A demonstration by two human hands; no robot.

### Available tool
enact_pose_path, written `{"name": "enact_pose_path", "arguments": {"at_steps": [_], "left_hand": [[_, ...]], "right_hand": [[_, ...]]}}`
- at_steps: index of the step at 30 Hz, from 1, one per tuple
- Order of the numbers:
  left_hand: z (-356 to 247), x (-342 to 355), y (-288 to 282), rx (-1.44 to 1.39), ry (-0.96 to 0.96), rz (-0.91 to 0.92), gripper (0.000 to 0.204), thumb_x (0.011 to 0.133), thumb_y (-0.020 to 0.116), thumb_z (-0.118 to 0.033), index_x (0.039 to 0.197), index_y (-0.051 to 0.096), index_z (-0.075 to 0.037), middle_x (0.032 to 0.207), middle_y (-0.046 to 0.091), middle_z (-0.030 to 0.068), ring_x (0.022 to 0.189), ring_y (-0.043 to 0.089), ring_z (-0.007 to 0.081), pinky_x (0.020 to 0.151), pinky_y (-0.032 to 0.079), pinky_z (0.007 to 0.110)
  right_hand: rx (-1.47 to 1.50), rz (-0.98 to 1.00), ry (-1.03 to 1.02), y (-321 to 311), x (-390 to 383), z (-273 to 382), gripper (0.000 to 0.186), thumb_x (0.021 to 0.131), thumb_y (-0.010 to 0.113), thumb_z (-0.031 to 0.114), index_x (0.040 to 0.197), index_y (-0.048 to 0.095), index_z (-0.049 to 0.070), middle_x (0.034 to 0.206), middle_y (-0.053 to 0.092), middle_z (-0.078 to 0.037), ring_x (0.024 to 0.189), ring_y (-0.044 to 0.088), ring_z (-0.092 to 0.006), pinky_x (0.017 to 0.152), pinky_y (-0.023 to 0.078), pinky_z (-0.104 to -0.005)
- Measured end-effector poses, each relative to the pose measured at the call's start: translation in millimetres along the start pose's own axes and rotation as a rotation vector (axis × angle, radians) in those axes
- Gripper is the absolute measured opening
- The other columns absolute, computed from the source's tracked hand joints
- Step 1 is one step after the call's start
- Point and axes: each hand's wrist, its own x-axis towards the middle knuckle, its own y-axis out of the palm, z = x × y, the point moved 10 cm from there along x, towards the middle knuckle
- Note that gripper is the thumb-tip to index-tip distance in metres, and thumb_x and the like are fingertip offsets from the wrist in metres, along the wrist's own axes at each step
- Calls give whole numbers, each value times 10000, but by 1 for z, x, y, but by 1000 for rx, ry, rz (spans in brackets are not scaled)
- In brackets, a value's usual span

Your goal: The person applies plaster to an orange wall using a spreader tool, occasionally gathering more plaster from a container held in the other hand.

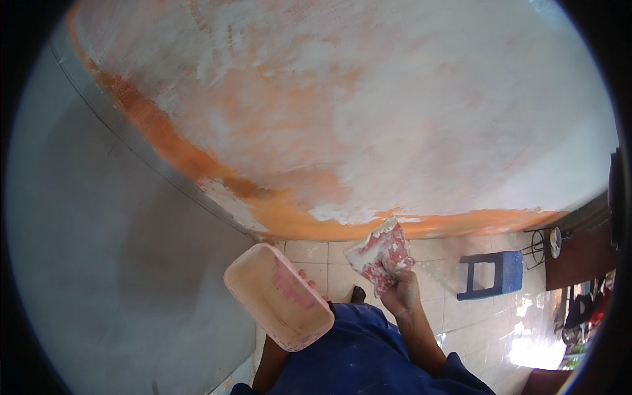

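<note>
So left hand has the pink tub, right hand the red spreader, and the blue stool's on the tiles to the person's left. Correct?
Not the stool's side: the head view shows the blue stool on the tiles to the person's right. The rest holds.

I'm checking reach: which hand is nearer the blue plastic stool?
Right. The right hand, gripping a smeared red spreader, is left of the stool; the left hand, holding a pink rectangular tub, is farther left.

Home-like room | tiled floor [480, 322] | patchy wall [408, 118] | blue stool [511, 272]
</note>
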Motion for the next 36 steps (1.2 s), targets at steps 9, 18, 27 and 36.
{"name": "enact_pose_path", "arguments": {"at_steps": [9, 18, 27, 36], "left_hand": [[-11, -10, -29, -13, 12, -34, 571, 829, 406, -535, 1300, 320, -224, 1280, 373, 102, 1126, 413, 343, 902, 260, 673], [-38, -2, -45, 26, 67, -62, 592, 823, 383, -572, 1303, 305, -234, 1282, 383, 78, 1148, 404, 322, 915, 260, 656], [-52, 8, -79, 157, 81, -214, 487, 857, 424, -444, 1259, 345, -180, 1208, 412, 41, 1101, 403, 263, 875, 309, 584], [-64, 40, -53, 42, 144, -32, 561, 838, 371, -541, 1311, 293, -250, 1301, 366, 39, 1158, 387, 299, 921, 264, 640]], "right_hand": [[52, -29, -160, -7, 103, -10, 188, 867, 434, 48, 1044, 471, 0, 975, 560, -119, 804, 584, -220, 574, 482, -317], [177, -56, -335, 24, 164, 6, 213, 836, 428, -26, 1049, 449, -25, 985, 529, -135, 813, 581, -252, 557, 509, -338], [206, -75, -411, 30, 189, 24, 222, 751, 418, -81, 954, 462, -3, 862, 557, -136, 694, 575, -257, 593, 505, -375], [-25, 277, -366, 126, 164, 66, 142, 669, 380, -97, 754, 477, -39, 654, 531, -170, 617, 550, -262, 684, 507, -394]]}}
